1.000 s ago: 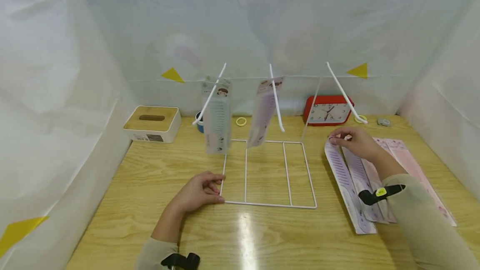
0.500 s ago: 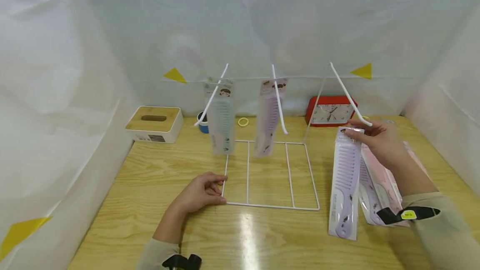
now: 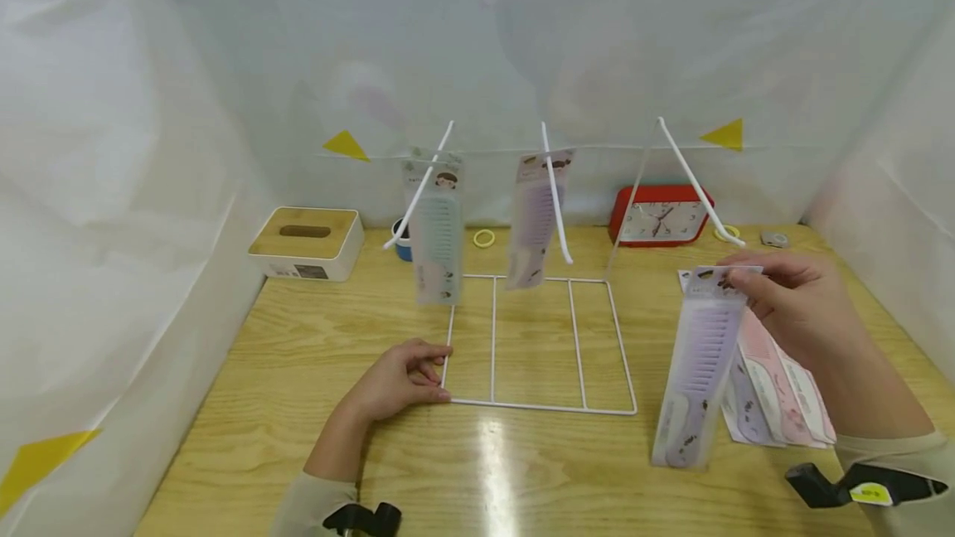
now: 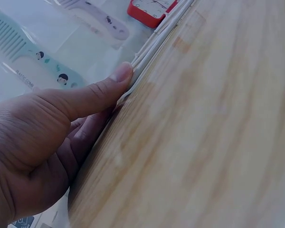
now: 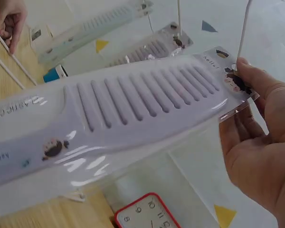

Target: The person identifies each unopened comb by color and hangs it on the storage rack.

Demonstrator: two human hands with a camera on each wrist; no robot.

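My right hand (image 3: 806, 301) pinches the top corner of a packaged purple comb (image 3: 701, 371), which hangs tilted over the table's right side. In the right wrist view the clear pack of this comb (image 5: 142, 95) shows large, thumb on its printed header. My left hand (image 3: 399, 379) holds the front left corner of a white wire rack (image 3: 537, 408), thumb and index finger on the wire. From the rack's left arm hangs a packaged green comb (image 3: 438, 230), and from the middle arm another purple comb (image 3: 533, 222). The right arm (image 3: 694, 176) carries no pack.
More packaged combs (image 3: 783, 388), pink and purple, lie fanned beneath my right hand. Along the back stand a tissue box (image 3: 306, 243), a blue roll (image 3: 404, 249) and a red clock (image 3: 664, 215), with a yellow ring (image 3: 483, 239) between. White sheeting surrounds the table.
My right hand has lifted the purple comb off the fanned packs and moved it right and nearer. The hanging purple comb has swung slightly. My left hand has stayed at the rack corner.
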